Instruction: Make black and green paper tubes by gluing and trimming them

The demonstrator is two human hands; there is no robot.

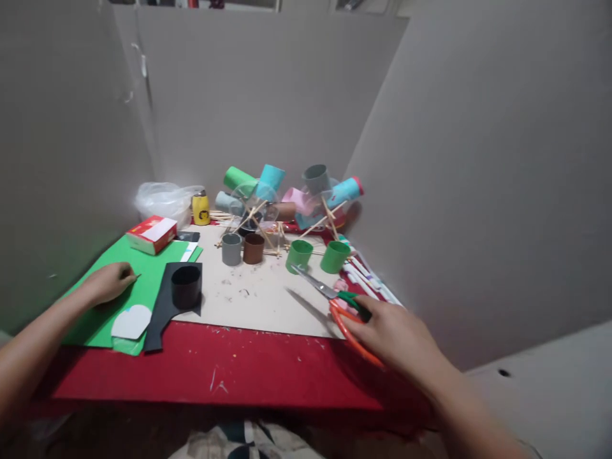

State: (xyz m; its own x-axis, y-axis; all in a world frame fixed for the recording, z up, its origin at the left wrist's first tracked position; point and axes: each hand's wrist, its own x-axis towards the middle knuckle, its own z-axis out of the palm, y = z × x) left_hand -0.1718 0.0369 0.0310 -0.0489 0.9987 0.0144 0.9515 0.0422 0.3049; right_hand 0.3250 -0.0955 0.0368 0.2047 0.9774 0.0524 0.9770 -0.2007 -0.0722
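Observation:
My right hand (392, 335) grips the orange and green handles of a pair of scissors (320, 287), whose closed blades point up-left over the beige board (258, 299). My left hand (111, 282) rests on the green paper sheet (143, 290) with fingers curled, a thin dark tip showing at the fingertips. Beside it lie a white rounded paper cutout (131, 322) and a black paper piece (160, 312) with a black paper ring (185, 285) standing on it.
Grey (232, 248), brown (253, 248) and two green paper rings (299, 255) stand on the board. Behind them is a stick-and-tube model (287, 197). A red-white box (152, 234), yellow bottle (201, 208), plastic bag (162, 199) and markers (366, 275) lie around. Grey walls enclose the red table (239, 370).

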